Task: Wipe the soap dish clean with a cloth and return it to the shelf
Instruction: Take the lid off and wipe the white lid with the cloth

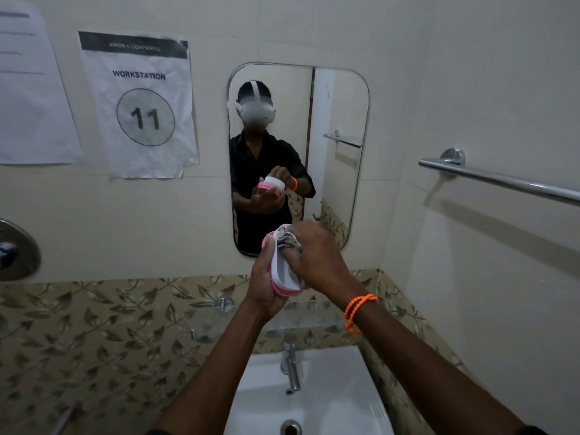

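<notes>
A pink and white soap dish [278, 271] is held up on edge in front of the mirror, above the sink. My left hand [263, 284] grips it from the left and below. My right hand [317, 255] presses a grey cloth [288, 241] into the dish's open white side; most of the cloth is hidden under the fingers. A glass shelf [301, 318] is fixed to the patterned tiles just below my hands, partly hidden by my forearms.
A white sink [342, 400] with a chrome tap [291, 368] lies directly below. The mirror [332, 120] hangs on the wall ahead, paper signs [138, 102] to its left. A chrome towel bar [502, 180] juts from the right wall. A round metal fitting [15, 249] sits at far left.
</notes>
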